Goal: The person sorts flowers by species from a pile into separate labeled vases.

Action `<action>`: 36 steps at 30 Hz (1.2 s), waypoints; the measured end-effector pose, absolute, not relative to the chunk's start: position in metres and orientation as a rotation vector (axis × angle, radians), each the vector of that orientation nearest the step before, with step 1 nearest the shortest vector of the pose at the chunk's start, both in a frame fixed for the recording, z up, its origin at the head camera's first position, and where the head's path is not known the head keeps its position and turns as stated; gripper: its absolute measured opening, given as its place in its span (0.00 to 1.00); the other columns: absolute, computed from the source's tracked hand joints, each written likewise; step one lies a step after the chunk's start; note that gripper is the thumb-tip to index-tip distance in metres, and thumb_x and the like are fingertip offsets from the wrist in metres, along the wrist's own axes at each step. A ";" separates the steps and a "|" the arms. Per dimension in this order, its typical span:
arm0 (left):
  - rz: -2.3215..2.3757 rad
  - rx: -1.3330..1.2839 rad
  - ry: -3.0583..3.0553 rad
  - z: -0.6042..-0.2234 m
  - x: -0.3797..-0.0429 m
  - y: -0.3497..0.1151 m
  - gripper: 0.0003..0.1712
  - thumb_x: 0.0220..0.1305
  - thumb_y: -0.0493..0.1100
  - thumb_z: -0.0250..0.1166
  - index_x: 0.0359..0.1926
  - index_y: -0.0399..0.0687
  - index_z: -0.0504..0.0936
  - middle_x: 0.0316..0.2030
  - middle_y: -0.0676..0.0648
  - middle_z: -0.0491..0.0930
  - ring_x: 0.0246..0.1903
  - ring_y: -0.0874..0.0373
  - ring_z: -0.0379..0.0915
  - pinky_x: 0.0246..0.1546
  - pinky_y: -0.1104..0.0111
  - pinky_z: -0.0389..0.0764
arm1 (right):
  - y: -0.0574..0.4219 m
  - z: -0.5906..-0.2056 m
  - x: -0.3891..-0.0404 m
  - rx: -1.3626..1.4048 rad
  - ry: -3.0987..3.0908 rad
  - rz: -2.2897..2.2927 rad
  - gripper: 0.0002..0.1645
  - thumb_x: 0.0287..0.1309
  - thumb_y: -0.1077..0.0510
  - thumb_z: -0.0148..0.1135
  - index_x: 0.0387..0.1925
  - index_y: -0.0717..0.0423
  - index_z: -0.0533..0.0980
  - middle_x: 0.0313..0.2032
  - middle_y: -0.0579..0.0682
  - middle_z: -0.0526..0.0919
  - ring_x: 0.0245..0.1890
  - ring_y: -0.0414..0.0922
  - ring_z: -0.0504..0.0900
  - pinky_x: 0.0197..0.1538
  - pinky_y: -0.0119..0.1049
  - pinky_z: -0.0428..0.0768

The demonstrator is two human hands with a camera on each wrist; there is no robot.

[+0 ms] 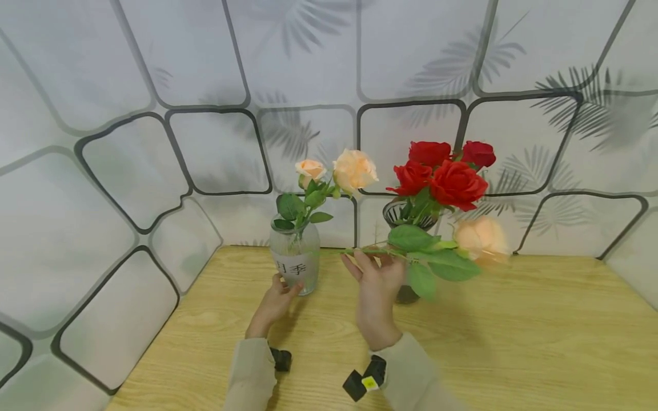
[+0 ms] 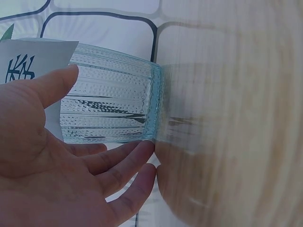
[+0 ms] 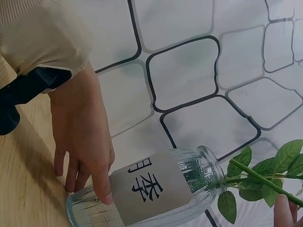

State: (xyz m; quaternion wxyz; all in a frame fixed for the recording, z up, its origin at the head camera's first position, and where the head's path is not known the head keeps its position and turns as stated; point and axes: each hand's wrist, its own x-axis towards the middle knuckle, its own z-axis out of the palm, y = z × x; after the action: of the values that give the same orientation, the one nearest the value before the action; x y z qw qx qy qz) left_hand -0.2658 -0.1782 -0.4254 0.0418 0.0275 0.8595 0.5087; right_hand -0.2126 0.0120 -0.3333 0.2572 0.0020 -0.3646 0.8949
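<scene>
A clear ribbed glass vase with a white paper label bearing dark characters stands on the table. Two peach roses with green leaves rise from it. My left hand holds this vase low down, thumb on the near side and fingers around the other, as the left wrist view shows. Between thumb and fingertips, my right hand pinches the green stem of another peach rose. That rose lies nearly level, its bloom to the right and its stem end toward the glass vase.
Behind my right hand stands a dark striped vase of red roses, partly hidden by the held rose's leaves. The wood-grain table meets a patterned wall covering at the back and left.
</scene>
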 end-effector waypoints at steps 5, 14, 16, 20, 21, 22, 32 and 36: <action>1.559 0.088 2.632 -0.427 -0.265 -0.179 0.42 0.79 0.48 0.55 0.74 0.23 0.46 0.66 0.19 0.62 0.66 0.27 0.62 0.63 0.39 0.68 | 0.000 -0.328 -0.221 -0.012 -0.975 2.436 0.22 0.58 0.84 0.56 0.47 0.65 0.64 0.35 0.54 0.68 0.30 0.45 0.75 0.44 0.49 0.87; 1.557 0.092 2.635 -0.425 -0.266 -0.178 0.41 0.79 0.48 0.55 0.73 0.23 0.46 0.65 0.19 0.63 0.65 0.27 0.63 0.62 0.40 0.69 | -0.012 -0.320 -0.236 0.057 -0.970 2.380 0.25 0.58 0.84 0.56 0.50 0.61 0.64 0.34 0.54 0.70 0.31 0.48 0.78 0.45 0.50 0.86; 1.553 0.092 2.637 -0.424 -0.266 -0.178 0.41 0.79 0.48 0.55 0.73 0.23 0.46 0.65 0.19 0.63 0.65 0.27 0.63 0.62 0.40 0.69 | -0.013 -0.319 -0.238 0.063 -0.965 2.380 0.23 0.58 0.84 0.56 0.48 0.62 0.63 0.35 0.54 0.70 0.31 0.48 0.78 0.46 0.52 0.86; 1.541 0.082 2.643 -0.423 -0.266 -0.178 0.41 0.79 0.49 0.54 0.73 0.23 0.46 0.65 0.19 0.63 0.65 0.27 0.63 0.62 0.40 0.69 | -0.016 -0.318 -0.243 0.094 -0.953 2.384 0.22 0.58 0.84 0.55 0.45 0.61 0.64 0.34 0.53 0.69 0.31 0.46 0.77 0.47 0.55 0.85; 1.536 0.077 2.644 -0.423 -0.266 -0.178 0.41 0.79 0.49 0.54 0.73 0.23 0.46 0.65 0.19 0.62 0.65 0.27 0.63 0.62 0.40 0.69 | -0.017 -0.317 -0.245 0.100 -0.955 2.382 0.22 0.58 0.84 0.55 0.44 0.61 0.64 0.34 0.53 0.69 0.31 0.46 0.77 0.47 0.55 0.85; 1.532 0.073 2.646 -0.423 -0.266 -0.178 0.41 0.79 0.49 0.54 0.73 0.23 0.46 0.66 0.19 0.62 0.65 0.27 0.63 0.62 0.40 0.69 | -0.018 -0.317 -0.246 0.103 -0.956 2.383 0.21 0.58 0.84 0.55 0.44 0.61 0.64 0.33 0.53 0.69 0.30 0.45 0.77 0.47 0.55 0.85; 1.524 0.055 2.649 -0.424 -0.268 -0.178 0.42 0.79 0.50 0.55 0.73 0.23 0.46 0.66 0.19 0.63 0.65 0.28 0.64 0.62 0.41 0.70 | -0.030 -0.314 -0.256 0.077 -1.077 2.369 0.20 0.61 0.82 0.55 0.50 0.66 0.65 0.39 0.57 0.71 0.32 0.46 0.76 0.50 0.57 0.83; 1.525 0.044 2.644 -0.425 -0.268 -0.179 0.42 0.79 0.50 0.55 0.74 0.24 0.46 0.66 0.20 0.62 0.66 0.28 0.63 0.63 0.41 0.69 | -0.036 -0.315 -0.258 0.058 -1.185 2.347 0.18 0.63 0.80 0.56 0.50 0.66 0.65 0.42 0.60 0.71 0.36 0.49 0.77 0.50 0.53 0.84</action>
State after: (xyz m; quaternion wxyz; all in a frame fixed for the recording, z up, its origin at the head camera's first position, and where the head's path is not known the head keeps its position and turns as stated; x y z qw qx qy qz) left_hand -0.2677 -0.1787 -0.4252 0.0446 0.0145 0.8653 0.4991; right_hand -0.2578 -0.0358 -0.3154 0.2530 0.0214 -0.4360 0.8634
